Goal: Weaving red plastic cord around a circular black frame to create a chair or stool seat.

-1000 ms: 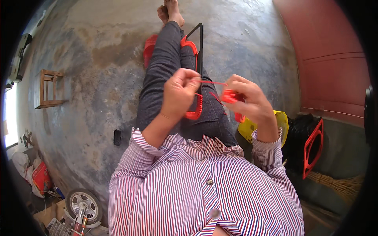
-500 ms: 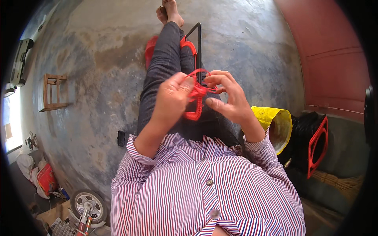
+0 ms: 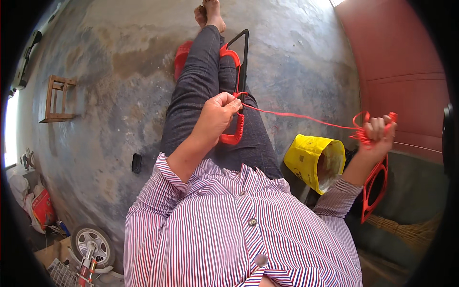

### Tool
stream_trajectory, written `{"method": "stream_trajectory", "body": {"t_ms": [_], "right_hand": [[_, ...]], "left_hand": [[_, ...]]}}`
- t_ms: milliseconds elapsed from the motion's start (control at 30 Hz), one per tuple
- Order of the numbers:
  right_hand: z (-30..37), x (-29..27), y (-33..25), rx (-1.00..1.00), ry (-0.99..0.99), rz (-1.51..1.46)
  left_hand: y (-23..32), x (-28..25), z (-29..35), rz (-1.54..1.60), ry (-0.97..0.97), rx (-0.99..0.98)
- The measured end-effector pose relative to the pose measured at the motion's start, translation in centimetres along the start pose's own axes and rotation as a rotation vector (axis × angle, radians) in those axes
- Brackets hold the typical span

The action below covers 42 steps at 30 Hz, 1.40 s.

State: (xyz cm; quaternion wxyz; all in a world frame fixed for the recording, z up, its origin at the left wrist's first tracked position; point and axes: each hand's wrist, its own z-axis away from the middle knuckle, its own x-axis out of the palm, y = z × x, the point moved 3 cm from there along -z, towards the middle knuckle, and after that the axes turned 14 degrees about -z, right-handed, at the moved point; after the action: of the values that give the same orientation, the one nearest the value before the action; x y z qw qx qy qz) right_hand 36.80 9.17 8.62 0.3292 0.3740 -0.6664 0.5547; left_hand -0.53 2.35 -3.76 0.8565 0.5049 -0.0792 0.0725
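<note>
Across my lap lies a rounded black frame [image 3: 246, 52], with red cord wound closely around parts of it, including the near end [image 3: 233, 138]. My left hand [image 3: 215, 115] is closed in a pinch on the red cord at the frame's right side. From there a single strand of red cord [image 3: 296, 115] runs taut out to the right. My right hand [image 3: 377, 134], far out to that side, is closed around a loose bundle of the same cord, with a loop sticking up beside the fingers. My left fingers hide the spot where cord meets frame.
A yellow bag [image 3: 306, 162] stands open right of my legs, near a red-edged frame [image 3: 377, 186] and straw bristles [image 3: 401, 229]. A wooden stool [image 3: 48, 103] is at the left. A small black object [image 3: 136, 162] lies on the floor, with a wheel [image 3: 92, 246] at lower left.
My right hand has swung far out to the right with the cord bundle, drawing the strand taut. My left hand stays over the frame, pinching the cord.
</note>
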Motion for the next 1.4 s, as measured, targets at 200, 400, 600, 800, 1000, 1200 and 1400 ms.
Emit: {"method": "stream_trajectory", "body": {"t_ms": [200, 400, 600, 800, 1000, 1200, 1400], "right_hand": [[4.5, -1.1, 18.2, 0.513, 0.16, 0.483], [6.3, 0.2, 21.7, 0.707, -0.039, 0.782], [6.5, 1.9, 15.5, 0.656, -0.073, 0.718], [8.0, -1.2, 13.8, 0.588, 0.122, 0.599], [6.7, -4.3, 15.4, 0.569, 0.262, 0.655], [9.8, 0.6, 21.6, 1.024, 0.023, 0.124], [7.6, 1.2, 22.9, 1.027, -0.162, 0.193]], "left_hand": [[-0.8, -0.3, -0.4, -0.027, 0.04, -0.023], [-2.1, -0.2, -0.6, 0.047, -0.051, -0.12], [-2.5, 0.0, -1.5, 0.139, -0.144, -0.263], [-2.5, -0.3, -1.3, 0.217, -0.18, -0.251], [-1.9, -0.3, -0.8, -0.096, 0.073, -0.012], [2.9, 4.3, 3.7, -0.784, -0.028, 0.782], [4.2, 1.2, 3.4, 0.353, -0.302, 0.312]]}}
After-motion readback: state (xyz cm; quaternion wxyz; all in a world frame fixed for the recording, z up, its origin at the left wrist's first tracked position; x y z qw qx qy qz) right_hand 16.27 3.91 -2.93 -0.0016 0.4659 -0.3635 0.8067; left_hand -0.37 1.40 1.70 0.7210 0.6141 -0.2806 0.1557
